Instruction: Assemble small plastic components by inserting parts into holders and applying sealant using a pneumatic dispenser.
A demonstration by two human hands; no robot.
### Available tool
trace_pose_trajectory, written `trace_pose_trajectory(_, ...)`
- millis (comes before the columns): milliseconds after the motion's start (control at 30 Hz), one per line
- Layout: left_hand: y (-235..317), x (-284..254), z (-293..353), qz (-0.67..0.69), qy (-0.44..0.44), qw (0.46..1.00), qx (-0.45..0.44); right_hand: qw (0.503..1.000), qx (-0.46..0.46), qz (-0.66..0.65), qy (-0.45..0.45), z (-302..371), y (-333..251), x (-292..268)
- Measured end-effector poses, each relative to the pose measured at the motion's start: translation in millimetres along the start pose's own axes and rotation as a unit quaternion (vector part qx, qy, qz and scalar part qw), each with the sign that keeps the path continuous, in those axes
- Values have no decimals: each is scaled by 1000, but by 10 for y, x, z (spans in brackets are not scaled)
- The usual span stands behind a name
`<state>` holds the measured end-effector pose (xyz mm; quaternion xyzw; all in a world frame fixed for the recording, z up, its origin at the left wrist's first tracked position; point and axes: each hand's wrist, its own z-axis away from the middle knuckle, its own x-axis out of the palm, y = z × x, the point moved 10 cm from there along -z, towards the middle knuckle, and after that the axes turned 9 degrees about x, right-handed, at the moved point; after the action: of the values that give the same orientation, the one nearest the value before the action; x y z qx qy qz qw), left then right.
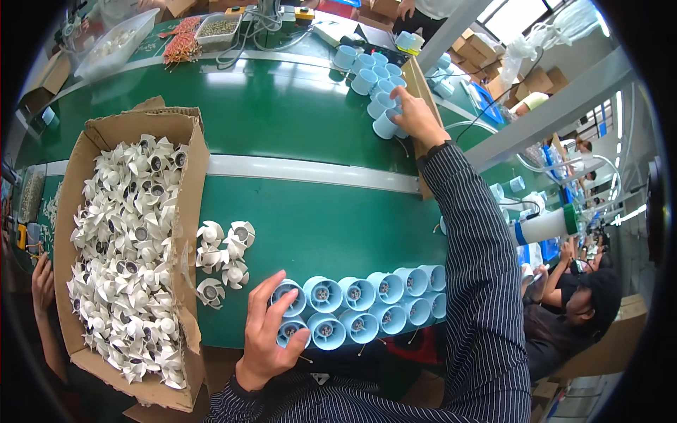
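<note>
Head | green bench (310,225) | far cartons (474,53) | left fingers (278,310) parted round cups (290,330) | right fingers (405,101) unclear

This looked like a factory workshop, most likely an assembly floor. A long green bench (317,218) carried loose parts in bulk: a cardboard box (198,155) heaped with identical white fan wheels (130,233), rows of matching light blue cups (358,294), a pile of orange wires (182,44) and a tub of small pieces (218,27). Metal framing (557,113) crossed the right side, where several people (582,310) lined further workplaces; stacked cartons (476,51) and strip lights (619,127) showed beyond.
</note>
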<state>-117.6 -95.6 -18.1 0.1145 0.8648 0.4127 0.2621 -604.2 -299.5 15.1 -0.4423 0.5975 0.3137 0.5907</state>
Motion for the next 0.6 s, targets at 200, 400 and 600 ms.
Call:
trace_pose_trajectory(200, 15, -18, 1, 7, 10, 1000, 9, 998, -51, 24, -18, 335, -246, -34)
trace_pose_trajectory(400, -8, -29, 31, 0, 15, 1000, -5, 993, -102, -16, -63, 1310, -1059, -326)
trace_pose_trajectory(600, -66, -40, 49, 19, 37, 999, -19, 969, -205, -69, -120, 2222, -2000, -99)
